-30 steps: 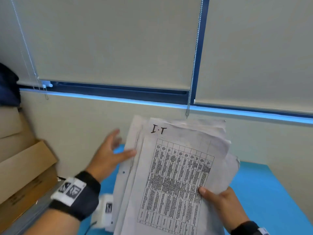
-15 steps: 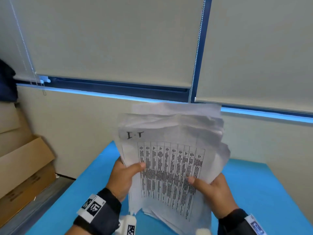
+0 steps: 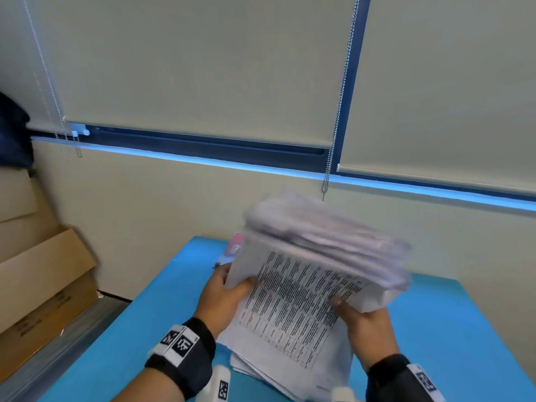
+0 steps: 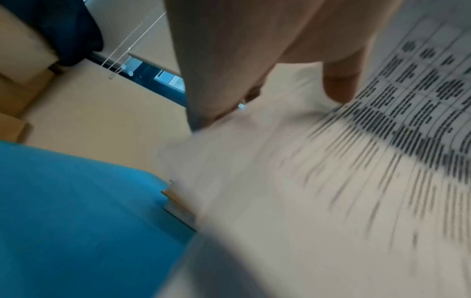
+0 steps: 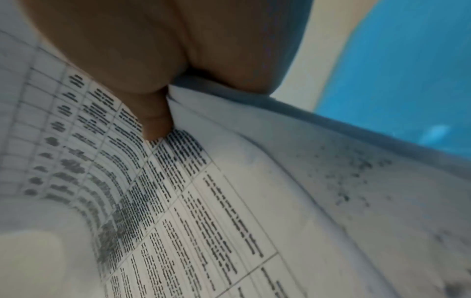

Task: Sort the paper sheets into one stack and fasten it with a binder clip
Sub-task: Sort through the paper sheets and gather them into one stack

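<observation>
- Since half a second ago, paper stack tipped forward and down toward the blue surface; top edge now blurred, sheets fanning.
- Left hand grip: thumb over the printed top sheet, fingers curled behind the left edge, pinching the stack.
- Right hand grip: thumb on the top sheet near the right edge, fingers wrapped underneath.
- Stack held above the surface, lower edge close to or touching it; can't tell which.
- Sheets uneven, edges not squared; no binder clip visible.
- Small red-and-white item behind the stack, unclear what.
- Handling guess: light, floppy, slippery between sheets; hold both side edges loosely, tap bottom edge on surface to align, then pinch firmly near one edge for clipping.
</observation>
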